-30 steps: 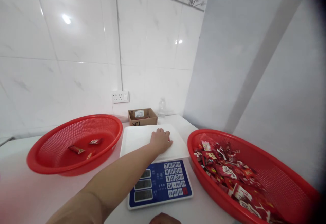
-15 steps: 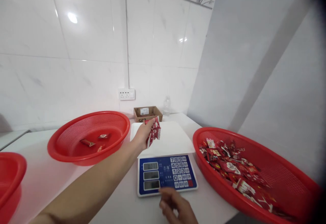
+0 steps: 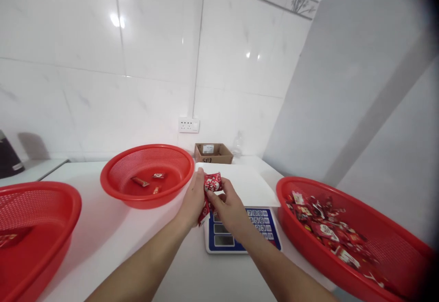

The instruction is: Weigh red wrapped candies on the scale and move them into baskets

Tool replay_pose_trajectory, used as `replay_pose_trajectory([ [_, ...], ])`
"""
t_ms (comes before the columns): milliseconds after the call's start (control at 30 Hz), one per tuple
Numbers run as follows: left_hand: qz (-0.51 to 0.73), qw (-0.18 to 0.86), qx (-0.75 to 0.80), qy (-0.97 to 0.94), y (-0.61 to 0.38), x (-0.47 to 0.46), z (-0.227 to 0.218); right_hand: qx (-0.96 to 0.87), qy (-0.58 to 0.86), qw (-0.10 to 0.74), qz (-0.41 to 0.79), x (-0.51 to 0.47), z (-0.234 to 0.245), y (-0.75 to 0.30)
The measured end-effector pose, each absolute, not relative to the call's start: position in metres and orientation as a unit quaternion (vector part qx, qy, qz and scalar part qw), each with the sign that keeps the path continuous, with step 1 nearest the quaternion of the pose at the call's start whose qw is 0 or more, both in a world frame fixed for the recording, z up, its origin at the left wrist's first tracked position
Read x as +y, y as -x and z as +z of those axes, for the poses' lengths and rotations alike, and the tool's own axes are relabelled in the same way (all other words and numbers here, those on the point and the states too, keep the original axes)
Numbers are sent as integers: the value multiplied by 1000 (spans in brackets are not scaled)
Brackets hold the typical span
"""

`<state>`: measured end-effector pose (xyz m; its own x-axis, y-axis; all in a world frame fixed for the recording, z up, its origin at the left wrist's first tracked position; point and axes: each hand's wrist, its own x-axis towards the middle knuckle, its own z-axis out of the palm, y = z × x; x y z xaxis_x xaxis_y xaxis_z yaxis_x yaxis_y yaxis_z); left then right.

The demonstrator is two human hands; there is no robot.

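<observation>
My left hand (image 3: 194, 199) and my right hand (image 3: 228, 208) meet above the front of a digital scale (image 3: 255, 187), both pinching the same red-and-white candy packets (image 3: 211, 184). The packets hang between the fingers, just over the scale's blue keypad (image 3: 260, 222). Right of the scale a red mesh basket (image 3: 394, 247) holds several more red packets (image 3: 325, 226). Left of the scale another red mesh basket (image 3: 147, 155) has three packets (image 3: 151, 180) lying in its bottom.
A third red basket (image 3: 34, 201) sits at the near left edge. A small cardboard box (image 3: 213, 153) and a clear bottle (image 3: 237, 142) stand against the tiled wall under a power socket (image 3: 188, 125). A grey partition (image 3: 360, 87) closes the right side.
My left hand lifted the packets off the scale's white platform and drew them toward me. My right hand rose from the front edge and took hold of them too. The view turned left.
</observation>
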<state>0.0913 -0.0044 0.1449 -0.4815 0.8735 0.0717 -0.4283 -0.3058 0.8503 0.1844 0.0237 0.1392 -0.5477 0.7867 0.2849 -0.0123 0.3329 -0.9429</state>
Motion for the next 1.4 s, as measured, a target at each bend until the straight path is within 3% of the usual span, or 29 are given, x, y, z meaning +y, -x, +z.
replay_pose_trajectory([
  [300,759,524,345,-173,-61,-17,147,-829,256,364,338,29,157,-149],
  [600,734,594,322,-68,-19,-25,137,-748,271,333,506,63,184,-87],
  [767,785,551,283,-10,-11,-29,146,-824,249,327,391,45,184,-87],
  [1000,861,435,262,24,-2,-37,155,-932,92,304,175,-5,178,-118],
  [1133,881,396,258,14,-4,-39,157,-941,118,259,182,-11,170,-112],
  [1400,889,382,249,-49,-3,-38,158,-865,192,323,332,13,178,-101],
])
